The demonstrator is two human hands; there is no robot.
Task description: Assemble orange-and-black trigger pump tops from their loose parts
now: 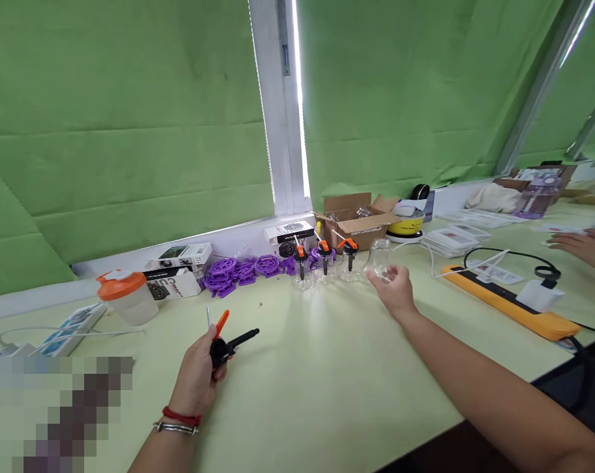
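Observation:
My left hand [197,368] is closed around a black dispenser top [219,353], tilted over the table. An orange lever and a thin pale rod stick up from it, and a black stem points right. To the right, my right hand [394,289] grips a clear glass jar [380,255], which has no black top on it. Left of that jar stand three glass jars fitted with similar black and orange tops: the nearest to my hand [349,263], the middle one [325,261] and the left one [302,269].
Purple plastic parts [245,269] lie along the wall beside small printed boxes [179,270]. An open cardboard box [359,220] stands behind the jars. A shaker cup [128,299] is at left. An orange power strip [511,302] lies at right, near another person's hand [586,244].

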